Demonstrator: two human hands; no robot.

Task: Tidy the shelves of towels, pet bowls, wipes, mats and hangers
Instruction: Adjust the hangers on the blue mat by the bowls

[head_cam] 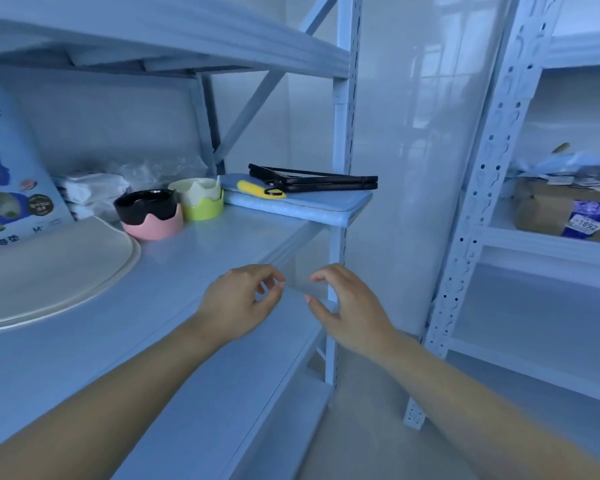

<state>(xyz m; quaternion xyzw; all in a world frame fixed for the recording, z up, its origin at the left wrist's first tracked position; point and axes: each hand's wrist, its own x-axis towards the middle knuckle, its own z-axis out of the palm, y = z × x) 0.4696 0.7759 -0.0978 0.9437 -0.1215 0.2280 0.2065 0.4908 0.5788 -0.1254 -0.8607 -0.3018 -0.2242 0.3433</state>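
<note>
Grips loose and empty, left hand (238,301) and right hand (347,306) hover at the shelf's (194,271) front edge; hangers (312,181) lie beyond on a blue mat (291,204), long axis crosswise, nearer the right hand.

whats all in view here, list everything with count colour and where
pink bowl: 1, black insert, mid shelf
green bowl: 1, cream insert, right of pink bowl
hangers: stack, count unclear, black, on blue mat
blue mat: 1, folded, yellow patch, shelf's right end
wipes: stacked packs, white, behind the bowls
bag: 1, white and blue, dog picture, far left
round mat: 1, cream, left front
box: 1, brown, right-hand rack
shelf: pale blue
left hand: empty, over shelf's front edge
right hand: empty, beside it
</note>
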